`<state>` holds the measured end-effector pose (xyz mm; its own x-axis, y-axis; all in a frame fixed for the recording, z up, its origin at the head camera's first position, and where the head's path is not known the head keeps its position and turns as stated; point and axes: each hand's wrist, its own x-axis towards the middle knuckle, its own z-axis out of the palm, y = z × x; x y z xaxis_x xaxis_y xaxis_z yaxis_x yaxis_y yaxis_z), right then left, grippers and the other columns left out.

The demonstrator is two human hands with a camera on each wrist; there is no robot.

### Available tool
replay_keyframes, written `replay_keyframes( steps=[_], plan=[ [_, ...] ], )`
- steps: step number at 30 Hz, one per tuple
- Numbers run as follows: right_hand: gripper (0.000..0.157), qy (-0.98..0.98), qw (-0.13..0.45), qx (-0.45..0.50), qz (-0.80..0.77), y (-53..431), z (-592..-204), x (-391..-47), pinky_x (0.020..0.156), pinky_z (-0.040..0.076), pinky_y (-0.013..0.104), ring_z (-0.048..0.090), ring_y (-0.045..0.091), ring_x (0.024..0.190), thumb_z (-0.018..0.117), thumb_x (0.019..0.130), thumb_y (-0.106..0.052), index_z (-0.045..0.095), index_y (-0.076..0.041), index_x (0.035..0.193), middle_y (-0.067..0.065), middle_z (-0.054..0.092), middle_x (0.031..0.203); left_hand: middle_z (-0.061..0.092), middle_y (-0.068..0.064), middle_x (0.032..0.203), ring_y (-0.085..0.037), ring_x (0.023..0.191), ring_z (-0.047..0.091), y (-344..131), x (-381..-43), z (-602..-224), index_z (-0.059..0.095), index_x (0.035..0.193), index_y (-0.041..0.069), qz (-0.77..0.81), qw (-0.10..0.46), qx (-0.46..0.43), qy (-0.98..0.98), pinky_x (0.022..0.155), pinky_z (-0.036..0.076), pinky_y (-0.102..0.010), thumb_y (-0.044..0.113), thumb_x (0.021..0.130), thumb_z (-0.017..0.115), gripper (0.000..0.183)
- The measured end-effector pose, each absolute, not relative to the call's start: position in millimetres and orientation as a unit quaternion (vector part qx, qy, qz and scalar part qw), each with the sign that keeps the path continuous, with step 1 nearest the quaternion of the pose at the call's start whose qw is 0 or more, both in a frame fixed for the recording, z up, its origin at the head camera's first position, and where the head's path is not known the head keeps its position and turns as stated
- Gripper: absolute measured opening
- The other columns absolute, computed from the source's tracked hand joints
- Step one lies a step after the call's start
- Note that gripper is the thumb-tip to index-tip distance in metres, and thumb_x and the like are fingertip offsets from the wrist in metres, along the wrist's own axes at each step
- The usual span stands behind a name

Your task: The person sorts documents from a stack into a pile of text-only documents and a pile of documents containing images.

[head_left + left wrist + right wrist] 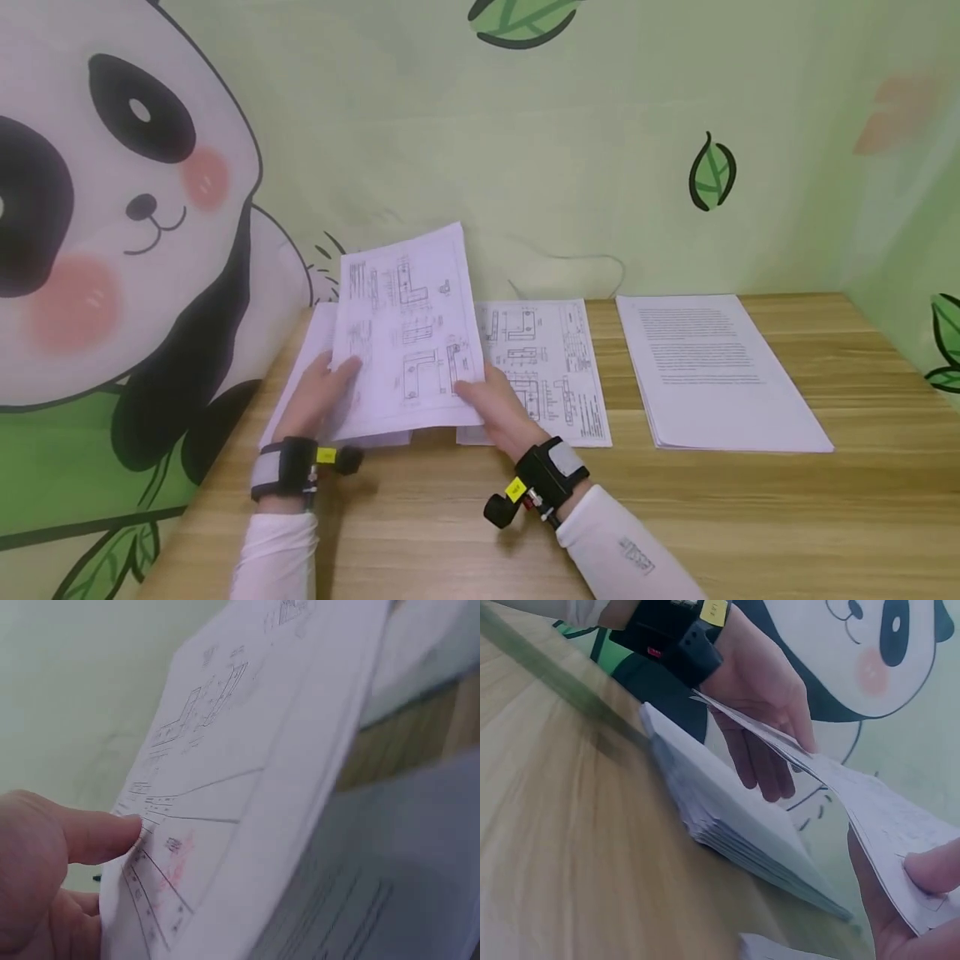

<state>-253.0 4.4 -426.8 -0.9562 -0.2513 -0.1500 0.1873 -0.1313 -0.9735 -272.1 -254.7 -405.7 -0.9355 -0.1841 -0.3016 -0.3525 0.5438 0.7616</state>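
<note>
Both hands hold up a few sheets printed with technical drawings (408,333), tilted above the table. My left hand (315,398) grips the left edge, its thumb on the printed face and fingers behind, as the left wrist view also shows. At the lower right edge my right hand (504,408) pinches the sheets, thumb (936,868) in front and fingers behind. Beneath them at the left lies a paper stack (288,392), largely covered by the raised sheets; its layered edges show in the right wrist view. Behind the right hand is another pile of drawings (566,358), partly hidden.
Farther right on the wooden table (757,517) lies a stack of text pages (697,375) with slightly uneven edges. A green wall covering (570,167) with a panda picture (142,208) stands behind and to the left. Each wrist wears a black strap with a camera.
</note>
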Motion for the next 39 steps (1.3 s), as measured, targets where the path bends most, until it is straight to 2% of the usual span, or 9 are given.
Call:
replay_keyframes(
  steps=[5,9,12,21,27,29,32,36,39],
  plan=[
    [0.052,0.640,0.146,-0.066,-0.751,29,-418,-251,0.096,0.047,0.041,0.054,0.023,0.119,0.047,0.091,-0.003,0.041,-0.024,0.139,0.004,0.054,0.136,0.028,-0.011,0.154,-0.033,0.141,0.023,-236,-270,-400,0.011,0.151,0.020,0.523,0.066,-0.119,0.841,0.114,0.017,-0.059,0.058,0.088,0.047,0.081],
    [0.050,0.653,0.140,-0.072,-0.741,49,-414,-250,0.096,0.046,0.040,0.055,0.023,0.118,0.047,0.092,-0.004,0.041,-0.023,0.138,0.004,0.055,0.134,0.047,-0.010,0.138,-0.029,0.124,0.045,-215,-268,-398,0.024,0.147,0.020,0.575,0.036,-0.085,0.813,0.105,0.034,-0.050,0.045,0.091,0.050,0.067],
    [0.050,0.667,0.136,-0.069,-0.730,64,-410,-250,0.097,0.045,0.039,0.055,0.022,0.117,0.048,0.092,-0.005,0.040,-0.023,0.138,0.004,0.055,0.133,0.052,-0.006,0.131,-0.025,0.112,0.054,-199,-265,-395,0.027,0.145,0.023,0.586,0.015,-0.071,0.807,0.095,0.041,-0.039,0.042,0.093,0.050,0.060],
    [0.046,0.707,0.108,-0.038,-0.698,109,-398,-255,0.076,0.056,0.029,0.065,0.022,0.101,0.054,0.091,-0.011,0.044,-0.020,0.135,0.011,0.062,0.123,0.061,-0.006,0.116,-0.022,0.094,0.064,-156,-266,-387,0.033,0.140,0.026,0.606,-0.013,-0.010,0.796,0.078,0.052,-0.031,0.033,0.096,0.046,0.046],
    [0.051,0.734,0.062,-0.004,-0.676,131,-392,-258,0.077,0.056,0.030,0.064,0.025,0.104,0.052,0.093,-0.011,0.035,-0.019,0.140,0.012,0.060,0.124,0.062,-0.009,0.107,-0.023,0.086,0.065,-124,-270,-385,0.035,0.138,0.024,0.621,0.010,0.006,0.783,0.067,0.054,-0.030,0.027,0.098,0.042,0.041],
    [0.052,0.750,0.058,0.016,-0.659,137,-391,-258,0.079,0.056,0.032,0.063,0.026,0.105,0.052,0.094,-0.014,0.033,-0.020,0.142,0.011,0.059,0.125,0.062,-0.010,0.107,-0.024,0.087,0.065,-115,-271,-387,0.036,0.137,0.025,0.629,0.021,0.000,0.777,0.069,0.055,-0.032,0.027,0.098,0.042,0.040],
    [0.051,0.773,0.057,0.039,-0.631,144,-394,-260,0.080,0.054,0.033,0.061,0.026,0.107,0.050,0.094,-0.017,0.033,-0.019,0.142,0.011,0.058,0.126,0.059,-0.009,0.117,-0.026,0.099,0.062,-103,-272,-392,0.032,0.141,0.026,0.640,0.042,-0.013,0.767,0.084,0.053,-0.040,0.025,0.097,0.042,0.045],
    [0.048,0.791,0.068,0.063,-0.604,156,-402,-263,0.078,0.053,0.033,0.059,0.028,0.107,0.047,0.094,-0.016,0.035,-0.015,0.141,0.013,0.057,0.125,0.047,-0.007,0.138,-0.027,0.124,0.047,-92,-276,-405,0.025,0.146,0.022,0.638,0.074,-0.021,0.767,0.108,0.036,-0.050,0.020,0.096,0.044,0.053],
    [0.048,0.801,0.078,0.073,-0.589,164,-409,-265,0.077,0.052,0.031,0.058,0.028,0.105,0.047,0.094,-0.015,0.035,-0.012,0.141,0.015,0.056,0.125,0.043,-0.008,0.142,-0.026,0.130,0.042,-88,-279,-416,0.028,0.145,0.017,0.626,0.090,-0.017,0.775,0.113,0.030,-0.050,0.017,0.094,0.046,0.053]
  ],
)
